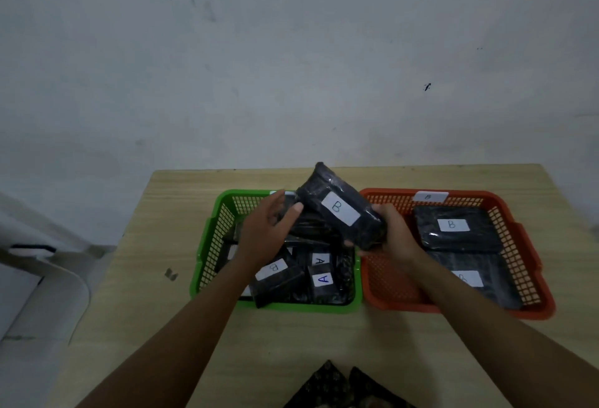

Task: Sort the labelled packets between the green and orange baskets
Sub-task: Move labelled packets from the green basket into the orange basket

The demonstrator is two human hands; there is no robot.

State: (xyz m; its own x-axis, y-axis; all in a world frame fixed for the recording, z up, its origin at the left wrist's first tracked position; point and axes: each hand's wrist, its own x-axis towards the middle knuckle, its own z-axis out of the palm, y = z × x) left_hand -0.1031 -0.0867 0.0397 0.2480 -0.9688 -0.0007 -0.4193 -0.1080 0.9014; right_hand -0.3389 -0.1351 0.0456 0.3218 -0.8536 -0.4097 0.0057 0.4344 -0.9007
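My right hand [390, 234] grips the near end of a black packet labelled B [340, 208], held tilted above the gap between the two baskets. My left hand [269, 229] hovers over the green basket [207, 245] with fingers apart, its thumb near the packet's left edge. The green basket holds several black packets, among them one labelled A [322, 279] and one labelled B [275, 273]. The orange basket [385, 281] on the right holds two black B packets, one at the back [453, 229] and one in front [476, 281] partly hidden by my right forearm.
Both baskets sit side by side on a light wooden table [291, 336] against a white wall. A white tag marked B [429, 196] is fixed to the orange basket's far rim. A small dark mark [170, 274] lies left of the green basket. Patterned cloth [340, 388] shows at the table's near edge.
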